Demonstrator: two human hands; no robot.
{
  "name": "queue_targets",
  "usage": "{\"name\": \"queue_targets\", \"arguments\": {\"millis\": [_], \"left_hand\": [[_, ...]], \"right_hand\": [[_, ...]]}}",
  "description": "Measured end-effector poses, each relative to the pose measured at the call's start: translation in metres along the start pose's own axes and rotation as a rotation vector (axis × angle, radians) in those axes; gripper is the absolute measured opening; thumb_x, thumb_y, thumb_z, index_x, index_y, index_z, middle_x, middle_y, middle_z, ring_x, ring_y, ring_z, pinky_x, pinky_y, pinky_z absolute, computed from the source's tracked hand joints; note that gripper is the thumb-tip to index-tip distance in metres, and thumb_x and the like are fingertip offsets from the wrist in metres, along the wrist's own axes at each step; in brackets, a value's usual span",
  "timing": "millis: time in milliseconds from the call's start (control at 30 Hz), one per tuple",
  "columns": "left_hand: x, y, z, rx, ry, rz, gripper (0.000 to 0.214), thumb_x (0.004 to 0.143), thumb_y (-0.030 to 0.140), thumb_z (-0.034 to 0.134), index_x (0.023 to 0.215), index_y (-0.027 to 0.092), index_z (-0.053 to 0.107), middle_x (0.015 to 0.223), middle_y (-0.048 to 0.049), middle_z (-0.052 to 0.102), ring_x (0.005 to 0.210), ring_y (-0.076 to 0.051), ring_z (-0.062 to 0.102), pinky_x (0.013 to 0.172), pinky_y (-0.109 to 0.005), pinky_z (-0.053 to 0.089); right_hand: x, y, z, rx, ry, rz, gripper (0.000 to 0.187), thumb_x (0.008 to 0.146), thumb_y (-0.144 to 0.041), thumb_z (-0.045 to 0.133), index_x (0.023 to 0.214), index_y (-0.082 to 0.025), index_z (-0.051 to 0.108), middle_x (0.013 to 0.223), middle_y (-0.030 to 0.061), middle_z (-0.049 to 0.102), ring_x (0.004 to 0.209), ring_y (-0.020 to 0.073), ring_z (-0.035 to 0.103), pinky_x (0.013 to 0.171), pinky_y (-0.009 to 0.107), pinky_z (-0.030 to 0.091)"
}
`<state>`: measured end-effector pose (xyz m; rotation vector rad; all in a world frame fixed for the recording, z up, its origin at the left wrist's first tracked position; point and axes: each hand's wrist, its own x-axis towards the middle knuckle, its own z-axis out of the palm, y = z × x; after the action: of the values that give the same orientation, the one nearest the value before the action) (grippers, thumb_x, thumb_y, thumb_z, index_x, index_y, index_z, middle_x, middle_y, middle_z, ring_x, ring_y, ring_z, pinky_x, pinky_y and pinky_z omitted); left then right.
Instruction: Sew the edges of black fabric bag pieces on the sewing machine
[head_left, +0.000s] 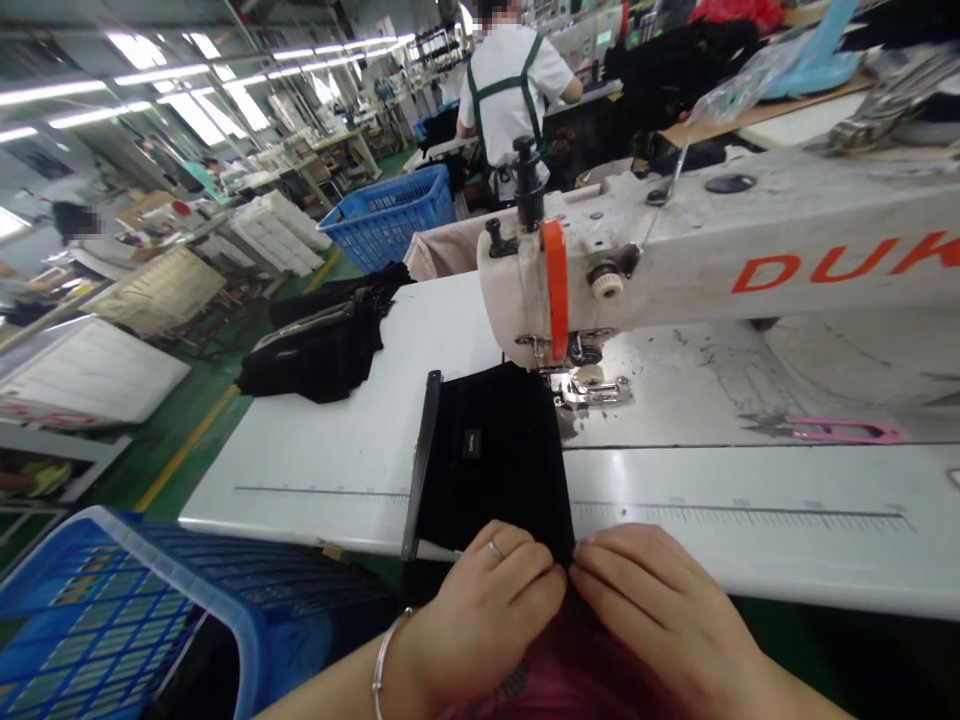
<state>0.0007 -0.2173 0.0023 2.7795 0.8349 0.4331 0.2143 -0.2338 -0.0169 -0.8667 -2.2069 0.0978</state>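
A black fabric piece (491,450) with a small label and a black strip along its left edge lies on the white table (345,440), reaching up to the presser foot (589,390) of a white sewing machine (712,250). My left hand (487,610) and my right hand (660,610) meet at the table's near edge, fingers curled and pinching the near end of the fabric. A ring and a bracelet show on my left hand.
A pile of black pieces (322,340) lies at the table's far left. Pink thread snips (847,430) rest on the machine bed. A blue crate (112,620) stands at the lower left, another blue crate (394,215) beyond. A person in a white shirt (514,90) works ahead.
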Motion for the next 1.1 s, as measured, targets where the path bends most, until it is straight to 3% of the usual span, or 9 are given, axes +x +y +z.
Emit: {"name": "queue_targets", "arguments": {"millis": [233, 433, 633, 933, 1100], "left_hand": [[0.011, -0.023, -0.002, -0.044, 0.045, 0.032, 0.017, 0.096, 0.013, 0.049, 0.106, 0.013, 0.062, 0.117, -0.0053, 0.064, 0.103, -0.017, 0.054, 0.092, -0.032, 0.046], [0.028, -0.044, -0.010, -0.094, 0.030, 0.081, 0.023, 0.097, 0.011, 0.045, 0.112, 0.013, 0.061, 0.118, -0.0050, 0.066, 0.103, -0.017, 0.056, 0.092, -0.032, 0.048], [0.043, -0.066, -0.012, -0.055, 0.001, 0.100, 0.024, 0.097, 0.013, 0.044, 0.112, 0.014, 0.062, 0.118, -0.0055, 0.067, 0.103, -0.018, 0.059, 0.092, -0.035, 0.049], [0.067, -0.096, -0.011, 0.033, -0.015, 0.132, 0.024, 0.096, 0.012, 0.046, 0.114, 0.014, 0.062, 0.120, -0.0054, 0.067, 0.107, -0.017, 0.060, 0.097, -0.036, 0.049], [0.081, -0.115, -0.008, 0.060, 0.040, 0.161, 0.025, 0.095, 0.011, 0.046, 0.112, 0.014, 0.063, 0.115, -0.0039, 0.070, 0.106, -0.017, 0.062, 0.098, -0.036, 0.049]], "right_hand": [[0.001, 0.015, 0.005, -0.001, -0.074, 0.050, 0.022, 0.095, -0.013, 0.048, 0.102, -0.014, 0.069, 0.097, 0.0072, 0.069, 0.092, 0.0215, 0.060, 0.080, 0.039, 0.054], [0.010, 0.026, 0.002, 0.006, -0.084, 0.090, 0.024, 0.096, -0.014, 0.048, 0.111, -0.012, 0.066, 0.105, 0.0070, 0.067, 0.099, 0.0217, 0.056, 0.085, 0.038, 0.051], [0.018, 0.041, 0.001, -0.012, -0.180, 0.135, 0.028, 0.094, -0.015, 0.052, 0.121, -0.014, 0.060, 0.113, 0.0065, 0.064, 0.104, 0.0227, 0.053, 0.092, 0.042, 0.047], [0.041, 0.063, 0.001, -0.091, -0.242, 0.193, 0.024, 0.094, -0.021, 0.054, 0.117, -0.018, 0.060, 0.104, 0.0060, 0.064, 0.096, 0.0232, 0.057, 0.085, 0.043, 0.048], [0.057, 0.080, 0.000, -0.168, -0.304, 0.172, 0.026, 0.092, -0.024, 0.055, 0.116, -0.017, 0.062, 0.100, 0.0074, 0.064, 0.093, 0.0249, 0.059, 0.082, 0.043, 0.050]]}}
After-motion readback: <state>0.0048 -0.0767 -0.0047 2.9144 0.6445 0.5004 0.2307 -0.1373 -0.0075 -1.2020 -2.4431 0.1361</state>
